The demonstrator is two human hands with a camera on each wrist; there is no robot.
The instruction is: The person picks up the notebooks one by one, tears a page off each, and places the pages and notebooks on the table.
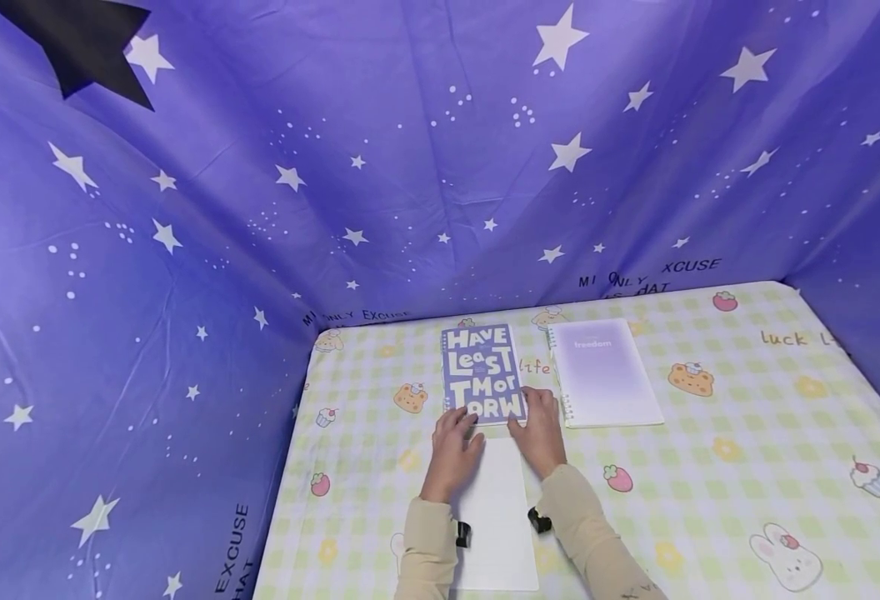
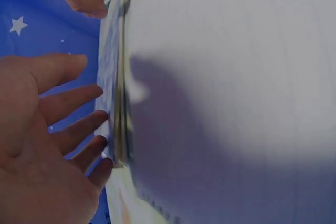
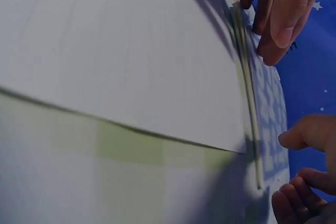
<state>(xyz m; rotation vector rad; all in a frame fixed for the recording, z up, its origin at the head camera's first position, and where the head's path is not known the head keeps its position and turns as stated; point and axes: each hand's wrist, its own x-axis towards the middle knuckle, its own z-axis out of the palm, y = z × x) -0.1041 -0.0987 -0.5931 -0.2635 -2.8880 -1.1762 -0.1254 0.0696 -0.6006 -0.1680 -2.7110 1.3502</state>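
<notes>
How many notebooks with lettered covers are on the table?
2: the blue notebook, at the left hand and right hand; the purple notebook, to its right. Any stacked underneath would be hidden.

Blue rectangular white-lettered notebook (image 1: 482,367), between left hand (image 1: 452,454) and right hand (image 1: 542,433): matt paper cover.
White rectangular ruled sheet (image 1: 494,508), between the forearms: smooth matt paper.
Lilac-and-white rectangular notebook (image 1: 607,375), right of the right hand: smooth cover.
Green-and-white checked tablecloth (image 1: 680,467), beneath: matt cloth.
Purple star-printed curtain (image 1: 417,108), beyond the hands: creased cloth, faint sheen.
</notes>
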